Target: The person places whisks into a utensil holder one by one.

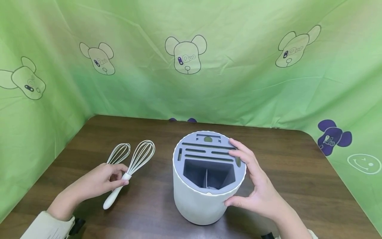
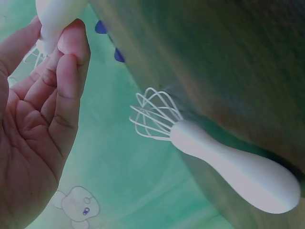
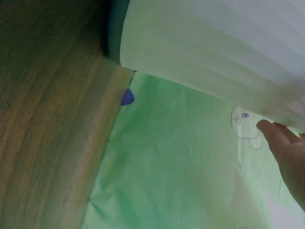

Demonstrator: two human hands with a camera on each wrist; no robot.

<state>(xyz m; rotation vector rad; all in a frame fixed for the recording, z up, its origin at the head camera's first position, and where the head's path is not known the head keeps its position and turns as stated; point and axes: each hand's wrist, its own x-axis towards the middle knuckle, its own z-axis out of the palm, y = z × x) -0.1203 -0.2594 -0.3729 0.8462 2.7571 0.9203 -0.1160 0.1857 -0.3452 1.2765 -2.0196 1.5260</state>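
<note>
My left hand [image 1: 99,181] pinches a white-handled whisk [image 1: 112,197] near the top of its handle, between thumb and fingers. A second whisk [image 2: 233,167] lies on the table beside it; in the head view the hand hides its handle. At the centre stands a round white utensil holder [image 1: 194,205] with a grey slotted insert [image 1: 179,166]. My right hand [image 1: 259,189] grips the holder's right side, with the thumb low on the wall and fingertips over the rim. In the right wrist view, fingers [image 3: 281,143] touch the holder's pale wall.
The brown wooden table [image 1: 152,215] carries the holder and both whisks. Behind it and along both sides hangs a green cloth [image 1: 232,93] printed with bear heads. A divider [image 1: 206,179] splits the holder's large front opening; narrow slots lie behind it.
</note>
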